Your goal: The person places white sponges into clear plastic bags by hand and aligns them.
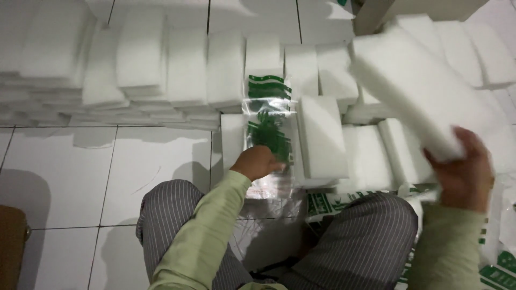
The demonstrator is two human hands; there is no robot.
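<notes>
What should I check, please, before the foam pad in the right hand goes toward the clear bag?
1. Right hand grips the foam pad at its lower end: ok, though the pad is blurred.
2. Left hand rests on the clear bag with green print: ok.
3. Bag mouth open: cannot tell, the hand covers that end.
4. Bag lies flat on the floor beside the stacks: ok.
5. Only one pad held: cannot tell, blur hides the edges.
6. Loose pad next to the bag leans over its edge: not ok.
</notes>
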